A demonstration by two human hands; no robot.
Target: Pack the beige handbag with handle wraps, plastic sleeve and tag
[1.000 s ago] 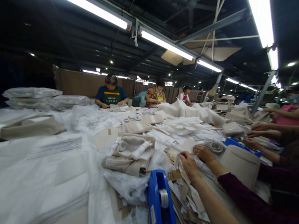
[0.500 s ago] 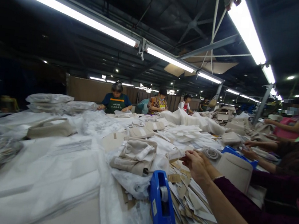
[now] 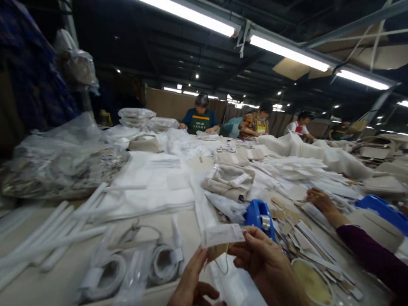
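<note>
A small white tag (image 3: 224, 234) is held above the near table (image 3: 58, 289) edge, long axis roughly level, running left to right and tilted slightly up at the right end. Print on it is too blurred to be read; a thin string loop is seen hanging beneath. The tag's right end is pinched by the right hand (image 3: 262, 263), fingers closed on it, forearm cut off at bottom right. The left hand (image 3: 192, 299) is raised just below, fingers half open, holding nothing, wrist cropped. A blue tape dispenser (image 3: 259, 218) is seen just behind.
</note>
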